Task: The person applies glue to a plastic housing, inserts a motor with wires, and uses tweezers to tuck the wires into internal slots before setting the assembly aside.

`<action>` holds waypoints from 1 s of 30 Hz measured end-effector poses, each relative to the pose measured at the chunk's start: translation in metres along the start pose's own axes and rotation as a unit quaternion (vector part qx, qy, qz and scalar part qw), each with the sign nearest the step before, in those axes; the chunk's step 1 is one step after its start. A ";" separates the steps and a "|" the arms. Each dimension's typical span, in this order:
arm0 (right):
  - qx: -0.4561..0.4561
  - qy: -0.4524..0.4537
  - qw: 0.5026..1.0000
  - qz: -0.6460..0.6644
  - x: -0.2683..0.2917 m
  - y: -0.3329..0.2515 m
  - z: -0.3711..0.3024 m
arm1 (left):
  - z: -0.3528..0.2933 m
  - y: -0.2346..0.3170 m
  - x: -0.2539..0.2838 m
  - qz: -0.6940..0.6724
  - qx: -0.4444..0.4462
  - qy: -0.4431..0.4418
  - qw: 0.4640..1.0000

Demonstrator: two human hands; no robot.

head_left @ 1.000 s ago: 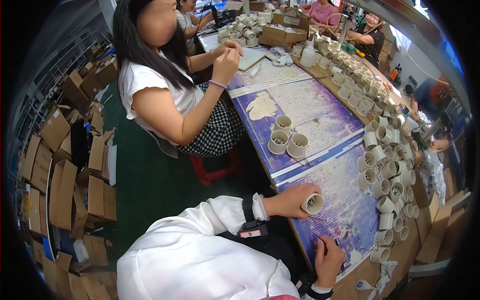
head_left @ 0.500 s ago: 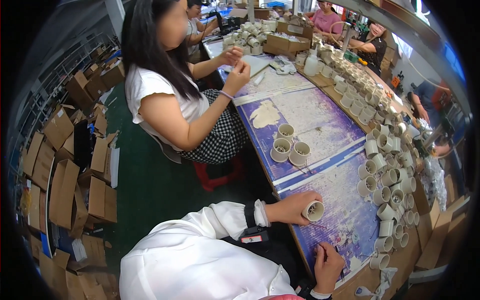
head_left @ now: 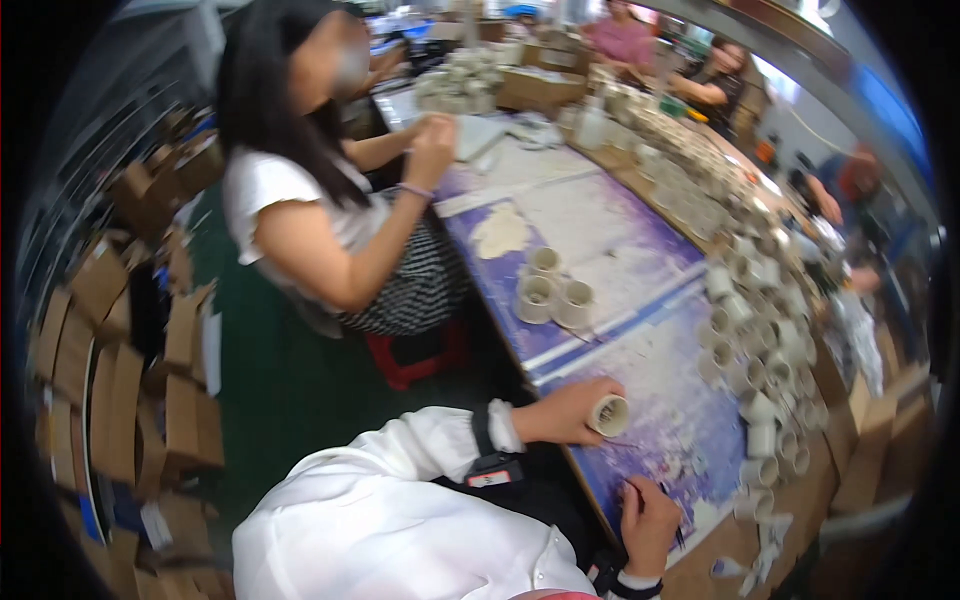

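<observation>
My left hand (head_left: 567, 408) is closed around a cream cylindrical cup (head_left: 608, 415), tilted so that its open mouth faces me. Small dark bits show inside the cup, too blurred to name. Nearer the table's front edge, my right hand (head_left: 650, 520) is curled with thumb and fingers together. A thin dark thing shows beside its fingers, but what it is I cannot make out. Beyond my left hand, three similar cups (head_left: 574, 304) stand upright in a cluster on the purple, stained table (head_left: 640, 375).
Many cream cups (head_left: 762, 375) crowd the table's right side, some tipped over. A seated co-worker (head_left: 310, 220) in white is at my left, both hands raised. A white bottle (head_left: 591, 125) and open carton (head_left: 541, 88) stand farther back. Cardboard boxes (head_left: 112, 410) line the left floor.
The whole view has shifted a little and blurred, so things sit farther left and lower down or up. My left hand still grips the cup; my right hand stays curled near the edge.
</observation>
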State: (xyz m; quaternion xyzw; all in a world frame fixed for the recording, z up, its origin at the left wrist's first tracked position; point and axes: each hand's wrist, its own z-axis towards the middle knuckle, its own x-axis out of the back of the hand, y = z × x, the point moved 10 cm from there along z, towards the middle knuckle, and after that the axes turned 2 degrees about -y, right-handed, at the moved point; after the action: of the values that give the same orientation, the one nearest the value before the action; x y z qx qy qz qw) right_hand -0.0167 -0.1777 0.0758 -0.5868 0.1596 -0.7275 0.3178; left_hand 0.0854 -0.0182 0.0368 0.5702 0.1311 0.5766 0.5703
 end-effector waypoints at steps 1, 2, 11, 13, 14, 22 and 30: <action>0.003 0.007 1.000 -0.010 0.004 -0.001 0.000 | 0.000 -0.003 0.002 -0.003 0.010 0.004 1.000; 0.006 -0.006 1.000 -0.001 0.003 -0.005 0.002 | -0.005 -0.003 0.007 -0.004 0.022 0.005 1.000; 0.001 -0.006 1.000 0.013 0.002 -0.004 0.002 | -0.007 0.003 0.013 0.000 0.034 0.015 0.999; 0.005 0.002 1.000 0.015 0.002 -0.005 0.003 | -0.005 0.005 0.012 0.007 0.026 0.013 1.000; 0.004 0.000 1.000 0.014 0.001 -0.004 0.003 | -0.005 0.006 0.012 0.011 0.022 0.012 1.000; 0.011 -0.018 0.999 0.032 -0.004 -0.007 0.006 | -0.013 -0.001 0.018 0.012 0.033 0.025 0.999; 0.006 -0.040 0.999 -0.033 0.004 -0.021 -0.010 | -0.005 0.002 0.010 0.009 -0.014 0.037 0.999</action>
State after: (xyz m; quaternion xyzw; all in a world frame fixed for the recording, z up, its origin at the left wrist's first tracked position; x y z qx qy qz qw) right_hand -0.0324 -0.1661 0.0886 -0.6185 0.1232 -0.7144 0.3031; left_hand 0.0833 -0.0077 0.0417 0.5417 0.1388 0.6037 0.5682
